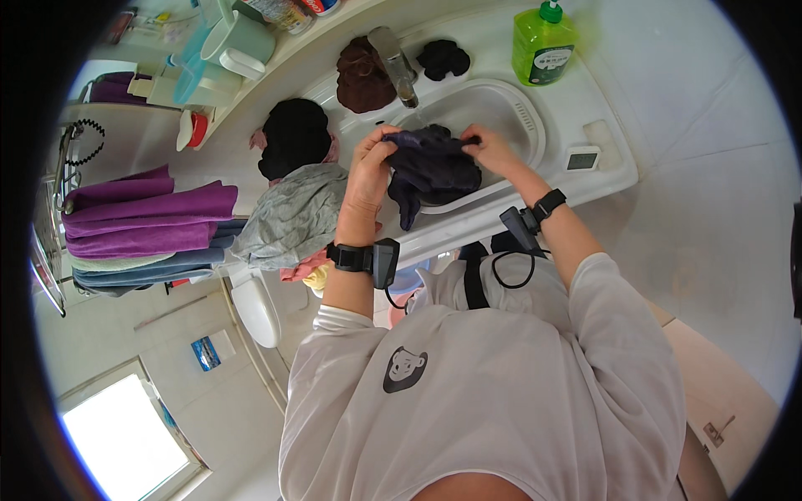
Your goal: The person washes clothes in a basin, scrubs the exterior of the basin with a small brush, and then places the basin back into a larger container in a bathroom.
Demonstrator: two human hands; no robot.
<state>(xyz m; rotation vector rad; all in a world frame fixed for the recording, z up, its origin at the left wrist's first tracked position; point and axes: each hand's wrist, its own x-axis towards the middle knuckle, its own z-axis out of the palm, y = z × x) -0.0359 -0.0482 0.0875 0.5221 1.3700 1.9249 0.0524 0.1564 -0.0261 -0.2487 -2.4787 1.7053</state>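
A dark navy cloth garment (434,163) is stretched between my hands over the white oval sink (528,125). My left hand (372,163) pinches its left edge, and my right hand (494,153) pinches the upper right corner between thumb and fingers. The lower left part of the cloth droops over the sink's near rim. Just beyond stands the metal faucet (394,67). Whether the cloth is wet I cannot make out. Black devices are strapped round both of my wrists.
Left of the sink lie a grey cloth (292,209) and a black cloth (294,138). Behind the faucet are a brown cloth (364,75) and a small black one (444,60). A green pump bottle (543,46) and a small digital display (582,159) stand right. Purple towels (150,213) hang left.
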